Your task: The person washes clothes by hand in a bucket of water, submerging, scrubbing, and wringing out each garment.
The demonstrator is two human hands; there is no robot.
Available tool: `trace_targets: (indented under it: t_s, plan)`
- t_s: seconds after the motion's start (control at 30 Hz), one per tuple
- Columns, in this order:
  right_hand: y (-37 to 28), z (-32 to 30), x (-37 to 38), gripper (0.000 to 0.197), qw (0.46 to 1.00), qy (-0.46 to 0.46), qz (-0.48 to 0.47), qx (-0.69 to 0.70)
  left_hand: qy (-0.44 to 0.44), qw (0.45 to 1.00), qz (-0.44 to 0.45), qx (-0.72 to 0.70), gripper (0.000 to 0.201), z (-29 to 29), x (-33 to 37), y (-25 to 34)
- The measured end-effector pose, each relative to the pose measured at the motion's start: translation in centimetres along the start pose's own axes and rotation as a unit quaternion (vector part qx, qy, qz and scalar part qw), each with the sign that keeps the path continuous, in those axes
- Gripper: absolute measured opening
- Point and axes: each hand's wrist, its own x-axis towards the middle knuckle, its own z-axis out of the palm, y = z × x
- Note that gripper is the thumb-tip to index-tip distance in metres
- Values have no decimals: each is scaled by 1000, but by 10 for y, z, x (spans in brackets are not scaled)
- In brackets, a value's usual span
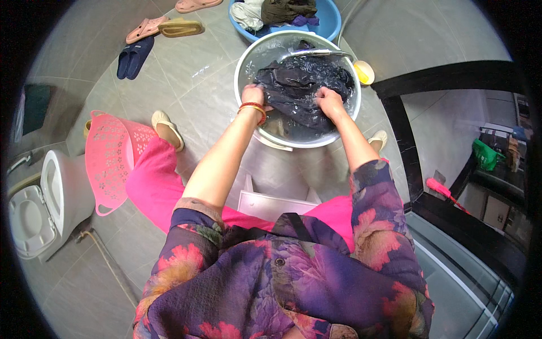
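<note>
A large wet piece of dark clothing [291, 82] lies bunched in a round tub [239, 79] with a pale rim, partly under sudsy water. At the tub's left side my left hand [253, 95], wearing red and gold bangles at the wrist, is closed on the garment's edge. My right hand [329, 103] grips the same cloth farther right, its fingers curled into the fabric. Some fingertips of both hands are hidden by the cloth. Across the tub's far side runs a grey bar-like handle [319, 52].
Beyond the tub is a blue basin [336, 22] of clothes. A yellow-and-white bowl [365, 72] stands right of it. At left are a pink basket [110, 161], a toilet [70, 189], and slippers [135, 56]. A low white stool [274, 204] is between my legs; a black doorframe [403, 135] stands right.
</note>
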Motion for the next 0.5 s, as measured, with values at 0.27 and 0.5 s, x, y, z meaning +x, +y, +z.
trace_targets:
  t_s: [0.27, 0.5]
  plan:
    - [-46, -99, -22, 16, 913, 61, 54, 399, -144, 931, 236, 238, 30, -8, -11, 55]
    - [-142, -268, -73, 11, 898, 108, -164, 395, -272, 824, 426, 256, 33, 81, -175, 198]
